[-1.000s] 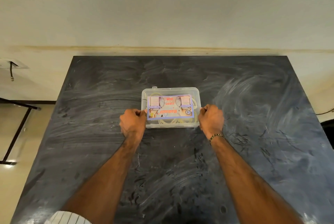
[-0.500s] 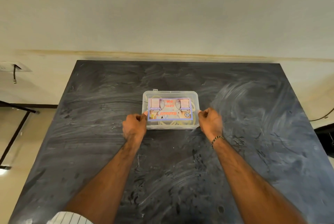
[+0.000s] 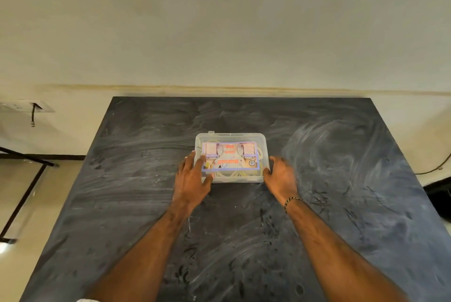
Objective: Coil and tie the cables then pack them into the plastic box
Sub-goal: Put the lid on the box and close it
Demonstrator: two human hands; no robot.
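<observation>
A clear plastic box point(image 3: 262, 145) sits near the middle of the dark table point(image 3: 341, 179), its lid closed and bearing a printed label. Pale coiled cables point(image 3: 231, 175) show through the lid and the near wall. My left hand point(image 3: 192, 179) lies at the box's left end with fingers spread, its fingertips over the lid's left edge. My right hand point(image 3: 280, 175) rests against the box's right near corner with fingers extended. Neither hand grips anything.
The table's far edge meets a cream wall point(image 3: 219, 33). A wall socket with a short black cable point(image 3: 33, 114) is at far left. A black metal frame point(image 3: 24, 179) stands on the floor left of the table. A thin cable point(image 3: 436, 168) runs at right.
Both hands were fists against the box's ends; now their fingers are uncurled, the left spread over the lid's left edge, the right beside the right corner. The view has tilted up.
</observation>
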